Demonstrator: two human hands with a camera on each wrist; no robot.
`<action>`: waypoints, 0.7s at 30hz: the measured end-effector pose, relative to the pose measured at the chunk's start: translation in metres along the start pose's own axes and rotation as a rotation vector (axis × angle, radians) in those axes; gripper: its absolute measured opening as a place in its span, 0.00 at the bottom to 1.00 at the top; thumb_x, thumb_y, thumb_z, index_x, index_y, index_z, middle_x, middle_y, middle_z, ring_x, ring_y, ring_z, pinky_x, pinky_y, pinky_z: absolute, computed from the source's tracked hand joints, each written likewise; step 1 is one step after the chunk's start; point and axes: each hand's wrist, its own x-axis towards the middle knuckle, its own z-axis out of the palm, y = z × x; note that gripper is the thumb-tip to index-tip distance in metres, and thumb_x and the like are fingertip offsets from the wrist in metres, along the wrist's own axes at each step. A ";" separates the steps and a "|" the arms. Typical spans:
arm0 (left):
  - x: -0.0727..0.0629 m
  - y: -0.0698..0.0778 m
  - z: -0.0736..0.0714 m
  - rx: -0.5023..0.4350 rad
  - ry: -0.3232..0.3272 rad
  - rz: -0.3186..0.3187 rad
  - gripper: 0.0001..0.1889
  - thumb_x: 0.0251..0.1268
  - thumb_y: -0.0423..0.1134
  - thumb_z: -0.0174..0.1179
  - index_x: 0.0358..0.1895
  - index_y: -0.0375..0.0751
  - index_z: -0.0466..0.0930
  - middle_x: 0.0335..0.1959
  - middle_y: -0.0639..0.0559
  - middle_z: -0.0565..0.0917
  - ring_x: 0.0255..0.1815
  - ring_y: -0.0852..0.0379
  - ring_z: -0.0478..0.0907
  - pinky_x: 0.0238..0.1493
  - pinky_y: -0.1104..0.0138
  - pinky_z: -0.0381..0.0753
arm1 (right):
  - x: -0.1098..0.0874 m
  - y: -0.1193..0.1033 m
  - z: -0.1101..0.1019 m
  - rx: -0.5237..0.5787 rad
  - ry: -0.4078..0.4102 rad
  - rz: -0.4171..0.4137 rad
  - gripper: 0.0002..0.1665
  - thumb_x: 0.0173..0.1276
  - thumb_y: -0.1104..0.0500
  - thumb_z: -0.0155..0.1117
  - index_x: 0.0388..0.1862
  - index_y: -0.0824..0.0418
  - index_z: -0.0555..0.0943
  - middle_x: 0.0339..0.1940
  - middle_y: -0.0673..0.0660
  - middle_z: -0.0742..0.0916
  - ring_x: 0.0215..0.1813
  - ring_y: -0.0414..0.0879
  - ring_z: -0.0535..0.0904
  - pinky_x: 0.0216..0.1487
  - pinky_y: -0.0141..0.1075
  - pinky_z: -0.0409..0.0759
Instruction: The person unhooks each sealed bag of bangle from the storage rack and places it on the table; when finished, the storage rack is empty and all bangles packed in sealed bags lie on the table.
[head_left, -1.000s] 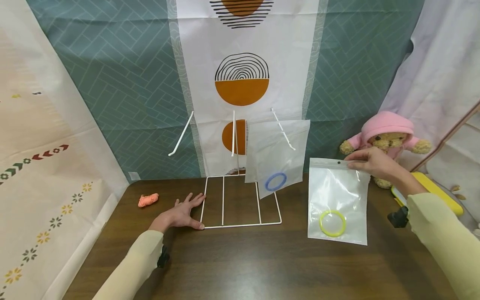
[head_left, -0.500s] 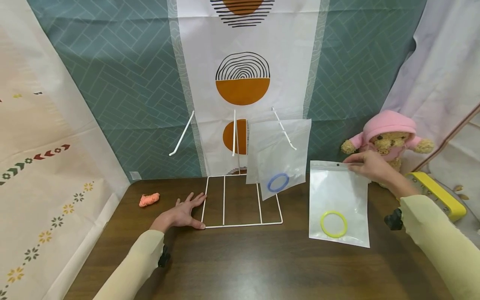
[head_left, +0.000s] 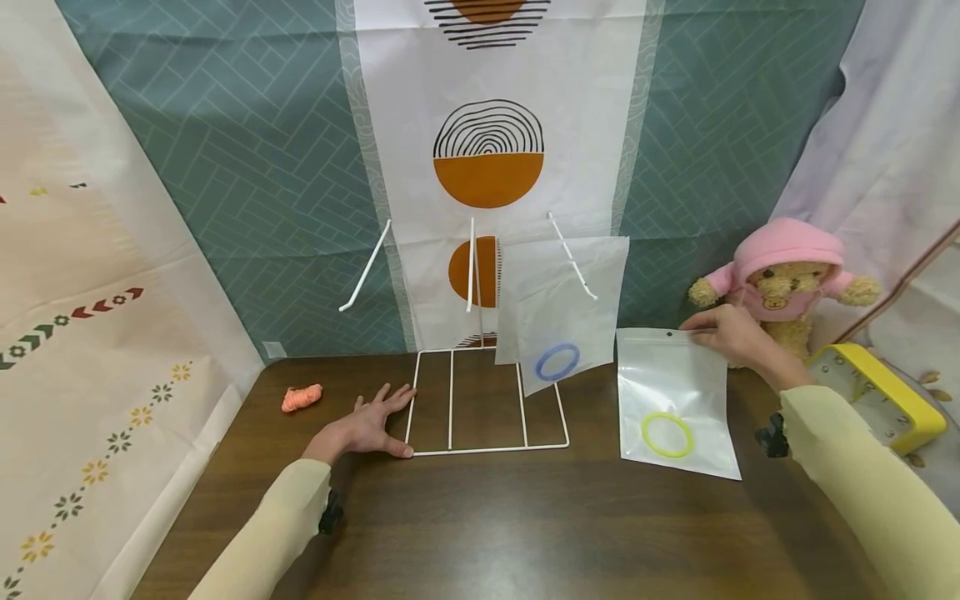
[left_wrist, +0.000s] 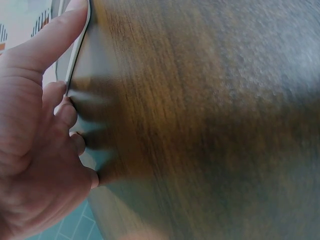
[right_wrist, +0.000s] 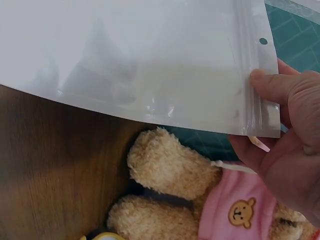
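The left hand (head_left: pixel 365 427) lies with its fingers spread and nearly straight, thumb on the near left corner of the white wire rack (head_left: pixel 487 450) and a fingertip at the side wire; it grips nothing and has held this place through the last second. The right hand (head_left: pixel 731 333) pinches the upper right corner of a zip bag (head_left: pixel 708 383), thumb on the front by the zip strip and fingers behind. The bag hangs to the left of that hand and below it, with a yellow ring (head_left: pixel 670 455) low inside. Compared with a second ago, the right hand has come a little closer to the left one, and the bag's top edge sits lower in the head view, the whole bag looking shorter from top to bottom; whether its lower end touches the surface (head_left: pixel 525 533) I cannot tell. As the right sleeve shifted, more of the yellow clock (head_left: pixel 885 396) beside that forearm came into view, its numerals now showing, and the printed chest of the pink-hooded bear (head_left: pixel 787 304) behind the right hand became visible. Between the hands, a hanging bag (head_left: pixel 573 308) with a blue ring (head_left: pixel 539 367) remains on the rack's right prong. An orange yarn bundle (head_left: pixel 302 397) lies unmoved, just beyond the left hand on its left.
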 end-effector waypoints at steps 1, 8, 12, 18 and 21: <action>0.000 0.000 0.000 -0.001 -0.001 0.000 0.58 0.52 0.55 0.75 0.80 0.39 0.49 0.80 0.37 0.48 0.78 0.30 0.34 0.67 0.30 0.30 | 0.001 0.001 0.002 0.009 -0.006 0.008 0.09 0.66 0.70 0.66 0.44 0.70 0.87 0.40 0.66 0.89 0.42 0.61 0.84 0.36 0.45 0.80; 0.001 0.000 0.000 0.006 0.005 -0.018 0.57 0.51 0.55 0.75 0.81 0.41 0.50 0.81 0.39 0.49 0.79 0.31 0.35 0.67 0.31 0.30 | 0.012 0.004 0.015 0.035 -0.023 0.031 0.10 0.68 0.70 0.64 0.45 0.71 0.87 0.42 0.67 0.88 0.44 0.61 0.83 0.39 0.48 0.80; 0.001 -0.001 0.000 0.002 0.012 -0.013 0.57 0.51 0.54 0.76 0.80 0.40 0.50 0.80 0.38 0.49 0.79 0.31 0.35 0.67 0.30 0.31 | 0.017 0.006 0.022 0.050 -0.029 0.037 0.10 0.68 0.70 0.64 0.45 0.71 0.87 0.42 0.67 0.88 0.45 0.63 0.83 0.40 0.50 0.81; 0.002 -0.001 0.000 0.001 0.017 -0.007 0.57 0.50 0.54 0.76 0.80 0.40 0.51 0.80 0.37 0.49 0.78 0.30 0.36 0.66 0.29 0.31 | 0.022 0.010 0.032 0.059 -0.042 0.040 0.09 0.68 0.71 0.64 0.44 0.72 0.87 0.42 0.68 0.88 0.47 0.66 0.83 0.43 0.54 0.81; 0.002 -0.001 0.000 0.005 0.013 -0.014 0.57 0.51 0.54 0.76 0.80 0.40 0.50 0.80 0.38 0.49 0.78 0.30 0.35 0.67 0.30 0.31 | 0.025 0.013 0.038 0.068 -0.059 0.061 0.09 0.68 0.71 0.63 0.45 0.73 0.86 0.43 0.69 0.88 0.48 0.67 0.82 0.44 0.55 0.81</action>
